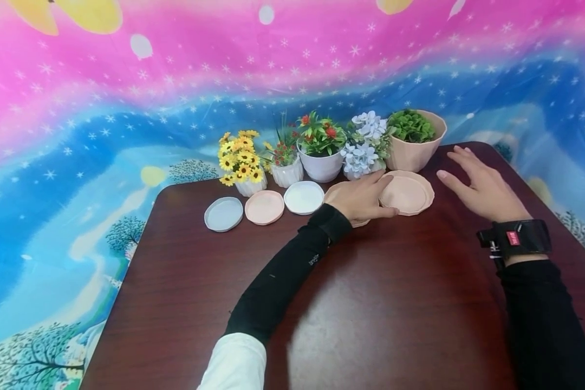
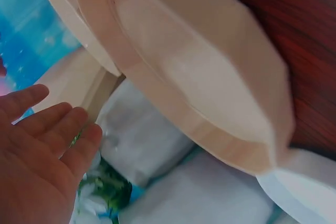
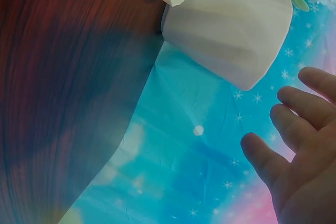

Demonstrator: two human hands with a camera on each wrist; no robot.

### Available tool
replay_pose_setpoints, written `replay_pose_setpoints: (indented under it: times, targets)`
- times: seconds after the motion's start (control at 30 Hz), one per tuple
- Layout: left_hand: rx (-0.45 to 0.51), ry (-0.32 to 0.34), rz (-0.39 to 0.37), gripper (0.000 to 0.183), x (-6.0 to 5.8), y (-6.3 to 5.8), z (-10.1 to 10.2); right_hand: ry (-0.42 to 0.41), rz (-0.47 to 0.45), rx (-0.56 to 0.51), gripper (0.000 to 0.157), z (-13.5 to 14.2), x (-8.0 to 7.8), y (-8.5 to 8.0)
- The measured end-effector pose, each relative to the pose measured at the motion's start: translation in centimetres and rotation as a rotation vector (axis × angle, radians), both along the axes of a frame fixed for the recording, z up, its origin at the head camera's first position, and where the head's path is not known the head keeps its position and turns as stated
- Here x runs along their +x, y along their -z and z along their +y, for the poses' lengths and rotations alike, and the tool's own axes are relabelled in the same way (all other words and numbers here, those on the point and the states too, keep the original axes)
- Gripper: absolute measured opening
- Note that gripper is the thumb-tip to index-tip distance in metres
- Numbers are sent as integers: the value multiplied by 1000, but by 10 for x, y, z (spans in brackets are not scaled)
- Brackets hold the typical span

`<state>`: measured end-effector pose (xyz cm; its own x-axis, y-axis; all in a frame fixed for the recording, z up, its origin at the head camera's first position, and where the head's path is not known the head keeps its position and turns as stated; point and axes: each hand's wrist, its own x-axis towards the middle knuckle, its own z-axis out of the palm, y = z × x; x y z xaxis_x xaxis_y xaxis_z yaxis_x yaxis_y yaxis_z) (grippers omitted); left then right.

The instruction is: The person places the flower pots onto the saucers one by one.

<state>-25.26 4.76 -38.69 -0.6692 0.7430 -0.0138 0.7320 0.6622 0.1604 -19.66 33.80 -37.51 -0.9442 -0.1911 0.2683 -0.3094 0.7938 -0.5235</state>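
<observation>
My left hand (image 1: 363, 199) hovers over a beige saucer (image 1: 338, 190), partly covering it, and beside another beige saucer (image 1: 407, 193). In the left wrist view its fingers (image 2: 71, 121) are extended with nothing between them; whether they touch a saucer, I cannot tell. To the right, my right hand (image 1: 485, 187) is held with fingers spread, apart from the large beige pot (image 1: 416, 154) of green leaves. The right wrist view shows that pot (image 3: 231, 27) beyond the empty fingers. Blue flowers (image 1: 365, 143) in a pot stand behind my left hand.
Leftward in the back row are a red-flowered plant (image 1: 322, 138) in a white pot, a smaller red-flowered plant (image 1: 285, 157) and yellow flowers (image 1: 242, 157). White (image 1: 304, 197), pink (image 1: 264, 208) and grey (image 1: 223, 214) saucers lie before them on the dark wooden table (image 1: 214, 303). A patterned cloth (image 1: 127, 119) hangs behind.
</observation>
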Motion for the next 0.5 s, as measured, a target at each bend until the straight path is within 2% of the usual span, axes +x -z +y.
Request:
replay_pose_setpoints:
  times: [0.07, 0.2, 0.37, 0.5]
  targets:
    - [20, 20, -23, 91, -4, 1, 8, 3, -4, 0, 67, 0, 1, 0]
    - [-2, 22, -15, 93, -11, 8, 22, 4, -6, -2, 67, 0, 1, 0]
    - [-53, -11, 16, 97, -17, 20, 35, 3, -24, -1, 67, -1, 1, 0]
    - [-51, -43, -5, 100, -21, 23, 41, 6, -20, -4, 67, 0, 2, -1]
